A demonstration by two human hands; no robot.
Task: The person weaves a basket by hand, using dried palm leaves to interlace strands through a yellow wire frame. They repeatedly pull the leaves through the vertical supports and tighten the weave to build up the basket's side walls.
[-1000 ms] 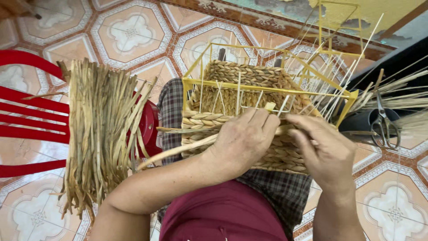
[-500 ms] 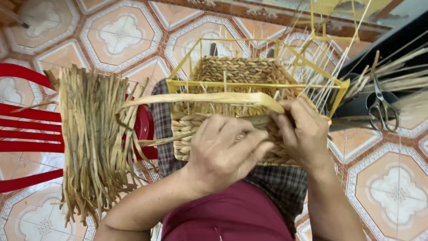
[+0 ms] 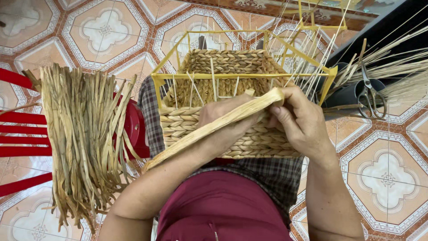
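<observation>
Hands [image 3: 267, 122] on basket [image 3: 232, 134] front.

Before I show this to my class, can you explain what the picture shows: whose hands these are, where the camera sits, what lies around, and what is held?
There is no machine here: a person works with two bare hands. The single view comes from a camera on their head, looking down at their lap. There rests a half-woven basket built on a yellow frame. The right hand and left hand grip a flat straw strip against the basket's wall. A bundle of dried straw lies over a red chair at the left. Scissors lie at the right, above the tiled floor.
</observation>
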